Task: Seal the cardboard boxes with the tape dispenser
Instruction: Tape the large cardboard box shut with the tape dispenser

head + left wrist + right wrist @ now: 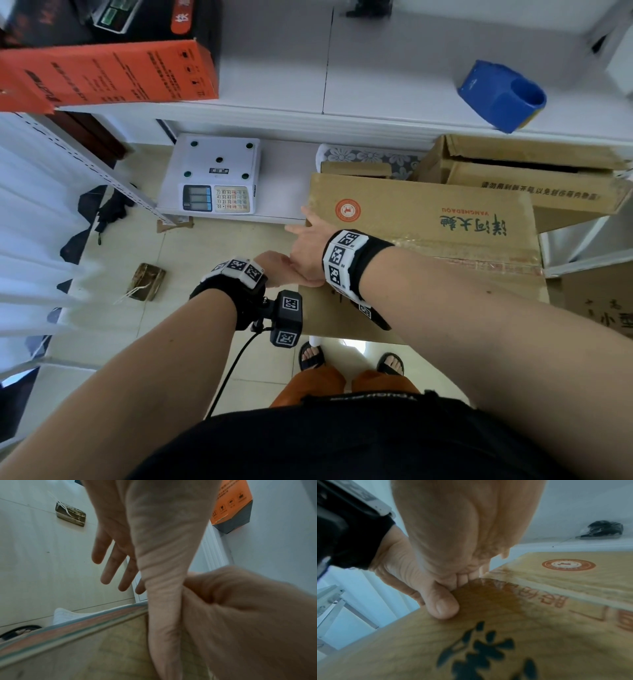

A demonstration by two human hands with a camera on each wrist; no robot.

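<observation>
Both hands sit at the left end of the cardboard box [421, 219], right hand [308, 240] flat with straight fingers, left hand [120, 534] relaxed, nothing in either grip, probably smoothing tape, while the blue tape dispenser [500, 94] waits on the bench [376, 68].

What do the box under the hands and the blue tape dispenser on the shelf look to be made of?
Box: brown corrugated cardboard, matte and fibrous, with printed characters and a glossy strip of clear tape along the seam. Blue tape dispenser: probably moulded plastic, judging by its smooth, uniformly coloured, slightly shiny surface; too blurred to be sure.
</observation>
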